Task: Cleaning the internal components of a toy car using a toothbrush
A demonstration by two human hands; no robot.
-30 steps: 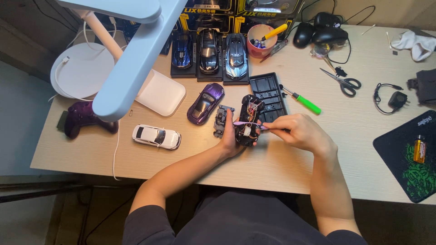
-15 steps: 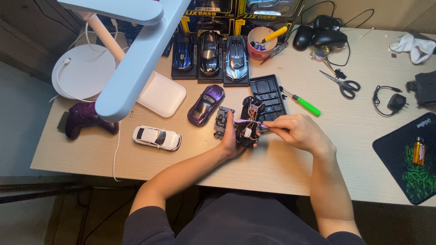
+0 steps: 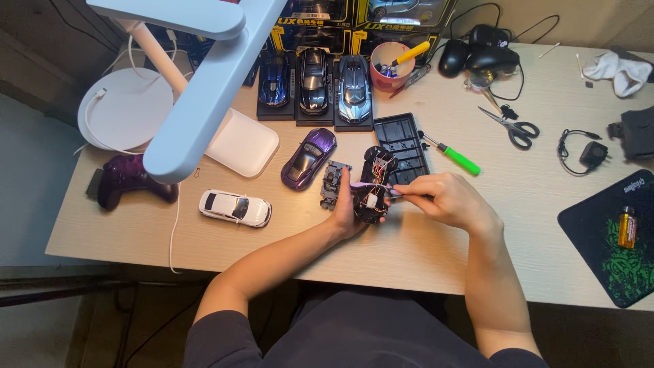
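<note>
My left hand (image 3: 349, 208) grips an opened model car chassis (image 3: 374, 178) with loose wires showing, held just above the wooden desk (image 3: 422, 252). My right hand (image 3: 446, 201) pinches a thin purple-tipped tool (image 3: 377, 186) whose tip reaches into the chassis. A small grey car part (image 3: 333, 182) lies just left of the left hand. Beyond the chassis lies a black plastic tray (image 3: 402, 140). A purple model car (image 3: 308, 157) sits to the left of the part.
A white model car (image 3: 234, 207), a purple game controller (image 3: 129, 180) and a white lamp (image 3: 197, 88) stand at left. Three model cars on stands (image 3: 315, 85), a pink cup (image 3: 390, 65), a green-handled screwdriver (image 3: 455, 155), scissors (image 3: 512, 126) and a black mouse pad (image 3: 610, 238) lie around.
The hands stay on the chassis. The right hand's tool has shifted only slightly inside it.
</note>
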